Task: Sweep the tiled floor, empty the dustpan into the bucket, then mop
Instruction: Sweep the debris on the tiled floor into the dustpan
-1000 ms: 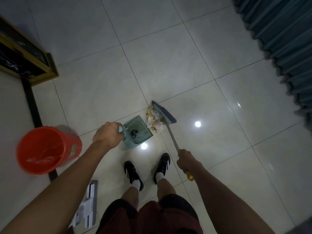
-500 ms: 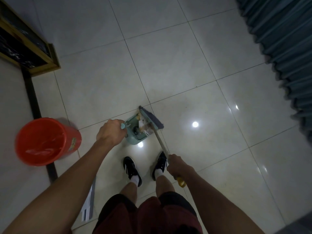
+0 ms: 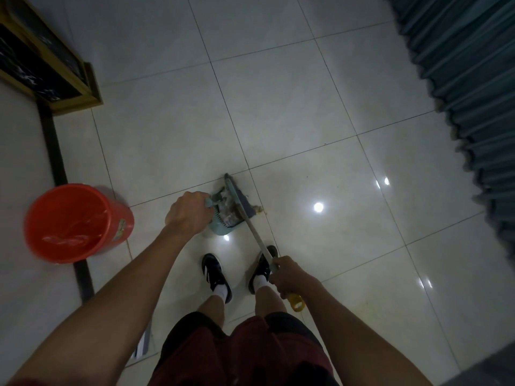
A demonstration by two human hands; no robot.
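My left hand point(image 3: 188, 214) grips the handle of a pale green dustpan point(image 3: 221, 228) that rests on the tiled floor point(image 3: 292, 129) just ahead of my feet. My right hand point(image 3: 287, 275) holds the metal shaft of a small broom point(image 3: 242, 204), with the yellow handle end sticking out below my fist. The broom head lies across the dustpan's mouth, pressing a heap of litter point(image 3: 227, 208) into it. A scrap of yellowish litter point(image 3: 259, 209) lies on the floor just right of the broom head. An orange bucket point(image 3: 75, 221) stands to the left.
A dark panel in a wooden frame point(image 3: 47, 71) lies at the far left, with a black strip point(image 3: 60, 168) running down from it past the bucket. Teal curtains point(image 3: 468, 79) hang along the right. A white flat object point(image 3: 143, 345) pokes out under my left arm.
The broom head has swept left and pushed the litter pile from the floor into the dustpan. Both hands kept their grips; the view shifted slightly.
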